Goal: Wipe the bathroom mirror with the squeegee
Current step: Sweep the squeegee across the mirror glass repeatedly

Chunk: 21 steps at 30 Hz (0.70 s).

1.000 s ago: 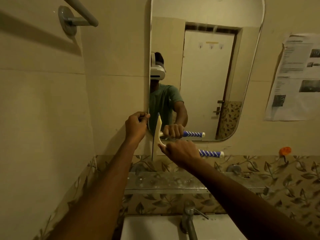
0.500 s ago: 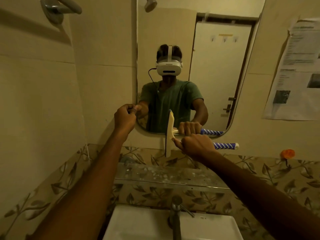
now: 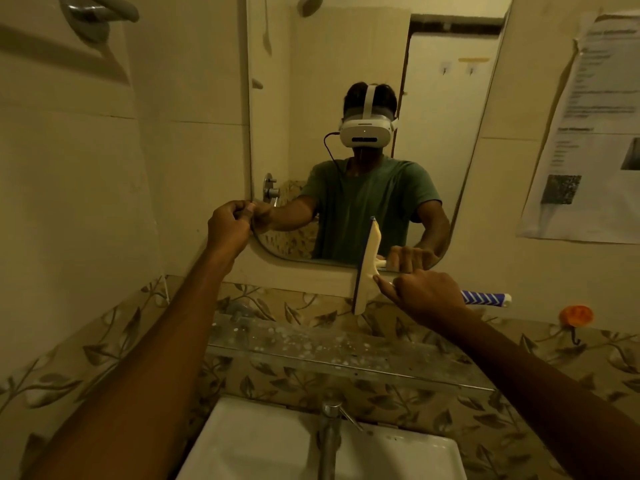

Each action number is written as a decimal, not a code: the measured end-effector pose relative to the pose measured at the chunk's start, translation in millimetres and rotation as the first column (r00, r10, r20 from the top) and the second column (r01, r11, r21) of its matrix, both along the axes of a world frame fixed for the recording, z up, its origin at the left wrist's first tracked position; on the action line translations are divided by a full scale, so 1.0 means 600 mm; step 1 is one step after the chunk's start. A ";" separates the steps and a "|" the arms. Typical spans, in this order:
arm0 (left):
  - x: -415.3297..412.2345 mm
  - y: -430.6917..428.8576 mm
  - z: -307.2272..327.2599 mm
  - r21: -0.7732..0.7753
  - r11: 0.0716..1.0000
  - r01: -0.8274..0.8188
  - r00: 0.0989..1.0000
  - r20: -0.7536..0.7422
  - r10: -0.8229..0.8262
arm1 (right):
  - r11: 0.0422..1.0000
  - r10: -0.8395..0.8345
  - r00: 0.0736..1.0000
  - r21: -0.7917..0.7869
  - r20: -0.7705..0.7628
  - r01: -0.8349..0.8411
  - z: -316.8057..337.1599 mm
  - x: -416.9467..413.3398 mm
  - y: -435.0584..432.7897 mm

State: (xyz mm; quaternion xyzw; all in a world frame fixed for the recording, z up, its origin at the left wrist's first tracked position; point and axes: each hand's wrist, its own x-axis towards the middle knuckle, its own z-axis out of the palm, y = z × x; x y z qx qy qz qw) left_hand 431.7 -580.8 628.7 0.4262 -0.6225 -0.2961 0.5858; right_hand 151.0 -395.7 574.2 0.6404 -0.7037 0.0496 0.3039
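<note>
A tall wall mirror point(image 3: 450, 140) with rounded corners hangs above the sink. My right hand point(image 3: 424, 297) grips the squeegee point(image 3: 367, 268) by its blue-and-white striped handle. The cream blade stands upright and lies against the mirror's bottom edge, right of centre, half on glass and half on the wall below. My left hand point(image 3: 230, 225) has its fingers curled round the mirror's left edge near the lower left corner. My reflection shows a person in a green shirt with a white headset.
A glass shelf point(image 3: 311, 348) spotted with white marks runs under the mirror. Below it are a chrome tap point(image 3: 329, 434) and a white sink point(image 3: 263, 448). A paper notice point(image 3: 588, 140) is taped at right, an orange hook point(image 3: 576, 317) below it. A grab bar point(image 3: 100, 12) is upper left.
The squeegee has slid rightward along the mirror's bottom edge with my right hand. My head has moved right, so the mirror now shows my whole reflection. My left hand stays on the mirror's left edge.
</note>
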 end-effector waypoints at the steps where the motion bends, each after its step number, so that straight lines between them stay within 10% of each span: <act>1: -0.001 0.000 0.000 -0.001 1.000 -0.013 1.000 0.000 0.013 | 1.000 -0.007 1.000 0.005 0.002 0.007 0.000 -0.008 0.005; 21: -0.015 0.007 -0.005 0.003 0.999 -0.050 0.998 -0.031 0.050 | 0.991 -0.132 0.972 0.002 0.193 0.134 -0.030 -0.102 0.066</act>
